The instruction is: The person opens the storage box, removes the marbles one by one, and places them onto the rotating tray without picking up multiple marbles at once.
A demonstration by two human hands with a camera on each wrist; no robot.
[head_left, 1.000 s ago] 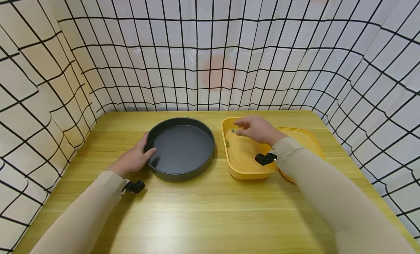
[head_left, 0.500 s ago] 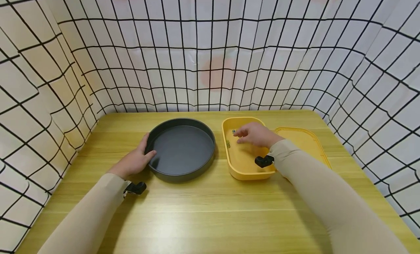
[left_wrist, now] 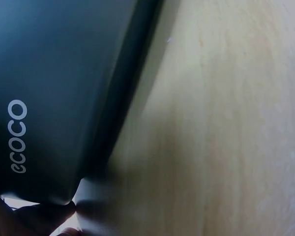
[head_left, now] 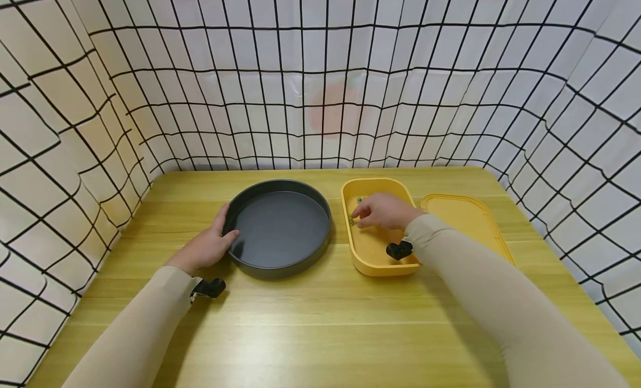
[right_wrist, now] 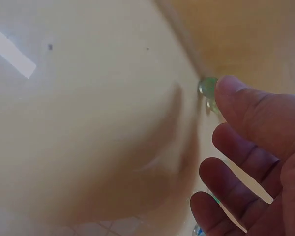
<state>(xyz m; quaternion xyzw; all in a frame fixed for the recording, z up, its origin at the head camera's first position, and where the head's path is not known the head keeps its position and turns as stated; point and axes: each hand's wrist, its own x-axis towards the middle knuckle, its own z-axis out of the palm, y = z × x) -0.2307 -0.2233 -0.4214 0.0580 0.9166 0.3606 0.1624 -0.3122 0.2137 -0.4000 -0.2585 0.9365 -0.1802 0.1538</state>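
A round dark grey pan (head_left: 280,232) with high sides lies left of centre. My left hand (head_left: 202,244) holds its left side, thumb over the rim and fingers outside; the left wrist view shows "ecoco" lettering on the pan. To the right, my right hand (head_left: 384,211) is inside a yellow plastic box (head_left: 375,257), its fingers bent loosely and spread apart. Green glass marbles (right_wrist: 208,88) lie against the box wall, right beside the thumb tip; whether it touches them I cannot tell. Another marble (head_left: 359,200) sits farther back, by the box's left wall.
A yellow lid (head_left: 468,221) lies flat on the wooden table (head_left: 300,332), right of the box. White panels with a black grid (head_left: 320,98) enclose the back and both sides.
My right hand has moved nearer to me and lower inside the box, from beside the back marble to the green ones. The left hand stays on the pan's rim.
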